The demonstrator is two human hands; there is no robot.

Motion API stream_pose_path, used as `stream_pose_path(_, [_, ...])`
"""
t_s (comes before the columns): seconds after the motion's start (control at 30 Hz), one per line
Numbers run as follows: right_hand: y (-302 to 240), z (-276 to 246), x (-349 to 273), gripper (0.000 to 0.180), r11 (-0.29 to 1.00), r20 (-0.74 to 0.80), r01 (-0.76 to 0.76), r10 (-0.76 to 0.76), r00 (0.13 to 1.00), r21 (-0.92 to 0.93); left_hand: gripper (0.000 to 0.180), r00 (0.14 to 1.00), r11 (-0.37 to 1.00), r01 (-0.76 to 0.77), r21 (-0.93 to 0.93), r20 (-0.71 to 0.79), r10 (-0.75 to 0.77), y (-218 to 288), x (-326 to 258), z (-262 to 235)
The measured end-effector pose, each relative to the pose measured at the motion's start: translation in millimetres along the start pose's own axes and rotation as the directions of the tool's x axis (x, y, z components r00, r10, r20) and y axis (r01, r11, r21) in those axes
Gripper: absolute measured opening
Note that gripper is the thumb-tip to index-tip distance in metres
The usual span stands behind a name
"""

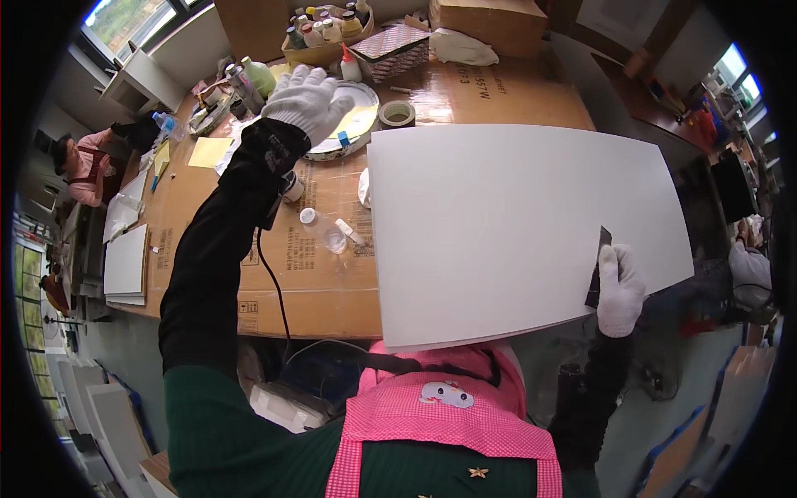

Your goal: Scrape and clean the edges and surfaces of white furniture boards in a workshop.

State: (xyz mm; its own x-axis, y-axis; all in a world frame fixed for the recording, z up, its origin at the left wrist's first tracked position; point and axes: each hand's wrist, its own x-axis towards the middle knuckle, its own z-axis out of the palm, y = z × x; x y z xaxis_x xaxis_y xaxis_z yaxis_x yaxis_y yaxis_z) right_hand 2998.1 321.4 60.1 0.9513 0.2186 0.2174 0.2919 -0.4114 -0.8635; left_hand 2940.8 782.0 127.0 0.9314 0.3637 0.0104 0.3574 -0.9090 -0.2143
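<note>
A large white panel point(515, 224) lies across the cardboard-covered table in front of me, overhanging its near edge. My right hand point(621, 292), in a white knit glove, is closed on a thin black strip point(598, 264) at the panel's right part. What the strip is made of I cannot make out. My left hand point(307, 104), gloved the same way, reaches out with fingers apart over the rim of a round tray point(365, 137). Nothing shows in it, though its palm side is hidden. A small blue piece point(344, 139) sits by the tray's near edge.
A tape roll point(398, 114) stands behind the panel, near a red-tipped bottle point(349, 64) and a box of paint bottles point(328, 33). A clear cup point(334, 241) and a black cable point(278, 290) lie left of the panel. Another person point(87, 170) is at far left.
</note>
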Motion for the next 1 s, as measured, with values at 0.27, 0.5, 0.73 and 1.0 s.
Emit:
stream_pose_path(0.27, [-9, -2, 6, 0.02, 0.999, 0.071, -0.006, 0.004, 0.997, 0.031, 0.067, 0.369, 0.276, -0.902, -0.333, -0.258, 0.893, 165, -129, -5])
stream_pose_path(0.5, [-13, 2, 10, 0.02, 0.999, 0.086, -0.007, 0.003, 0.996, 0.052, 0.07, 0.4, 0.32, -0.909, -0.266, -0.346, 0.849, 155, -65, 12])
stream_pose_path(0.73, [18, -16, 0, 0.025, 0.994, 0.124, 0.102, -0.106, 0.987, 0.039, 0.081, 0.966, 0.905, 0.063, -0.42, 0.254, 0.05, 74, -10, 20])
stream_pose_path(1.0, [-10, -12, -3, 0.031, 0.987, 0.138, -0.088, 0.069, 0.988, 0.135, 0.077, 0.873, 0.823, -0.476, -0.31, -0.275, 0.402, 110, -114, 17])
